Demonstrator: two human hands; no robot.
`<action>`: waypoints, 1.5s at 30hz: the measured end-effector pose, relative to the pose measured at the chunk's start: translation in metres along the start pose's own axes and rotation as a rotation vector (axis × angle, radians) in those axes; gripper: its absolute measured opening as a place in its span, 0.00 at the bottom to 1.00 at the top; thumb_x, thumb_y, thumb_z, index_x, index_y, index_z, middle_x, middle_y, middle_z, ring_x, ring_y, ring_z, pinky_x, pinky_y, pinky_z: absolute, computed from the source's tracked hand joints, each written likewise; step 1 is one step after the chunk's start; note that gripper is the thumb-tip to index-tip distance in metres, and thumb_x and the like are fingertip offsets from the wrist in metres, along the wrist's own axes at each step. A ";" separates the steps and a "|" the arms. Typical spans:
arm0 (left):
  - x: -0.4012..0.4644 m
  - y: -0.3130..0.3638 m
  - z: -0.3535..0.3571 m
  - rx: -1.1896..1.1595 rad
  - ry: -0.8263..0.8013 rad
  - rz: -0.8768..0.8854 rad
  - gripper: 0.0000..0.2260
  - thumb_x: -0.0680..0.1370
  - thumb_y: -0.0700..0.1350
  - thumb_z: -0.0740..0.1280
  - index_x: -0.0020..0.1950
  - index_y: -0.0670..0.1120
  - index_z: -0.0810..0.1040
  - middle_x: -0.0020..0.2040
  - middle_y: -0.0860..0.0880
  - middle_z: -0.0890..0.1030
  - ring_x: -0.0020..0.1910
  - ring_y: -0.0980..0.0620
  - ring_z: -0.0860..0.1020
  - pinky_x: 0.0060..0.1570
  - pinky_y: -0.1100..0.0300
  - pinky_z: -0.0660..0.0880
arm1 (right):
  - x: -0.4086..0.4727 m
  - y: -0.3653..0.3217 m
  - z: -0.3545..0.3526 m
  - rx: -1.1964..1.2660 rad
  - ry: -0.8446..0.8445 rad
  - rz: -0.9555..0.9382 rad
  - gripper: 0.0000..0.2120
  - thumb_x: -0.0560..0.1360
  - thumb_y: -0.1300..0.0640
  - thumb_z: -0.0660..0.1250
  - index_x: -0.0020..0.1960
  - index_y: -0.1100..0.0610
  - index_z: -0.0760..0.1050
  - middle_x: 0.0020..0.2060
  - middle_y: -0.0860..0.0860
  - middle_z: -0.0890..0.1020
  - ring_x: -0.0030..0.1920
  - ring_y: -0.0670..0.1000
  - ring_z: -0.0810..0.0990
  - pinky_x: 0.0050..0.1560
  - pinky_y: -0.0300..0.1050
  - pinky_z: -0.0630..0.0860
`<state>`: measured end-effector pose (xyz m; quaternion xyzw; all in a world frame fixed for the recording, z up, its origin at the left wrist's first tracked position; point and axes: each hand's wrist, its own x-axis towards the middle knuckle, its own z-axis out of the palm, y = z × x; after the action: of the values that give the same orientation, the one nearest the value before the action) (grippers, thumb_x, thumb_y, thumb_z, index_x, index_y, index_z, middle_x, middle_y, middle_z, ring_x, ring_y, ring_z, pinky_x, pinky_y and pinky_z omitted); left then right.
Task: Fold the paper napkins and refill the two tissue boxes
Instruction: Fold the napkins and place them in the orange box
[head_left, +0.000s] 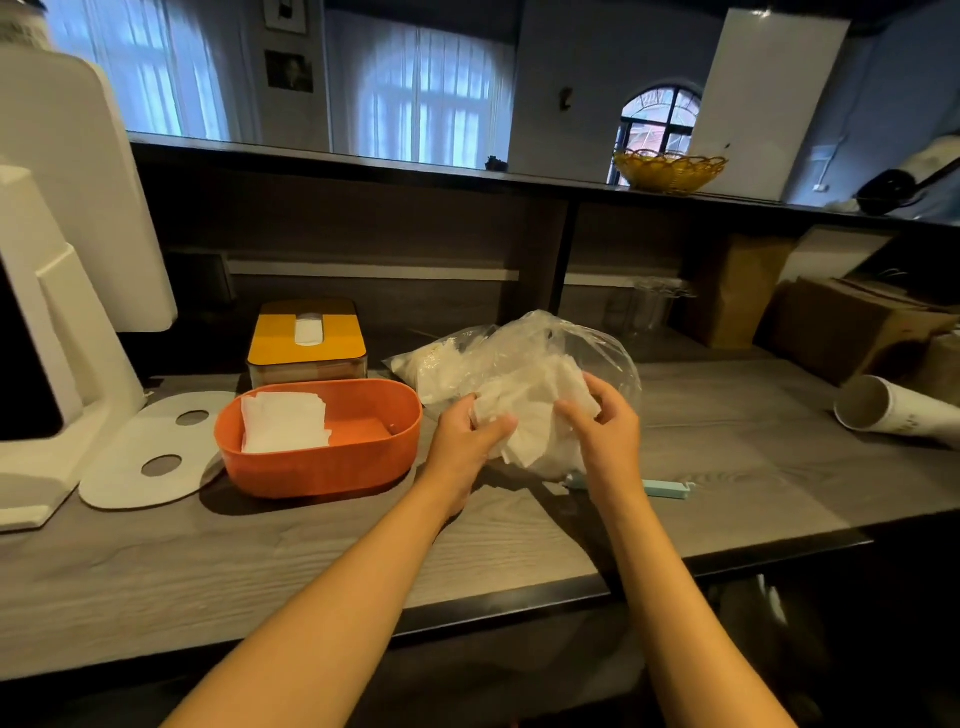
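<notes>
At the desk's (727, 467) middle, both hands work a bunch of white paper napkins (535, 410) at the mouth of a clear plastic bag (545, 343). The left hand (467, 431) pinches the bunch's near-left edge between thumb and curled fingers; the right hand (605, 423) has its fingers curled over the right side, so each grip is pressed onto paper, not spread. The napkins look crumpled and loose, so my advice for this step is to draw out a few sheets only, keep the bag pinned with the heel of one hand, and flatten them on bare wood before creasing, so that the fold comes out about as wide as the stack already packed.

That stack (283, 421) lies at the 9 o'clock end of the open orange tissue box (322, 462), which sits at 9 o'clock from the hands with room left at its 3 o'clock end. Its white oval lid (130, 467), with two holes, lies flat farther out at 9 o'clock. The second box, with a yellow lid (306, 353), stands at 11 o'clock, closed, a napkin showing at its slot.

A pale blue bag clip (667, 489) lies at 5 o'clock just beside the right wrist and could snag a sheet. A toppled paper cup sleeve (883, 410) lies at 3 o'clock, well apart. The bag itself crowds the folding space.
</notes>
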<state>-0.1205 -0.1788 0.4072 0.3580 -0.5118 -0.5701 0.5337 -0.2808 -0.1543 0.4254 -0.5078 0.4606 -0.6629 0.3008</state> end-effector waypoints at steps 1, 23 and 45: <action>-0.008 0.001 -0.001 0.021 0.007 0.027 0.16 0.79 0.37 0.69 0.66 0.45 0.77 0.57 0.45 0.85 0.57 0.46 0.83 0.58 0.45 0.80 | -0.008 -0.001 -0.002 -0.014 -0.022 0.000 0.17 0.76 0.64 0.70 0.64 0.57 0.77 0.55 0.51 0.83 0.53 0.47 0.83 0.47 0.41 0.82; -0.084 0.016 -0.002 0.248 0.518 0.215 0.03 0.82 0.46 0.65 0.51 0.47 0.76 0.46 0.53 0.79 0.46 0.56 0.76 0.43 0.63 0.71 | -0.072 -0.009 0.077 -0.145 0.156 0.207 0.14 0.75 0.45 0.71 0.50 0.56 0.77 0.42 0.49 0.81 0.42 0.46 0.78 0.41 0.42 0.74; -0.080 0.012 -0.003 0.292 0.620 0.195 0.04 0.82 0.46 0.64 0.51 0.49 0.78 0.47 0.54 0.79 0.47 0.55 0.77 0.41 0.61 0.71 | -0.066 -0.001 0.073 -0.113 0.243 0.219 0.06 0.76 0.58 0.67 0.43 0.60 0.77 0.38 0.50 0.78 0.41 0.51 0.75 0.38 0.40 0.70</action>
<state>-0.1013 -0.1005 0.4075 0.5361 -0.4334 -0.3014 0.6588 -0.1912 -0.1188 0.4039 -0.3866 0.5828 -0.6558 0.2842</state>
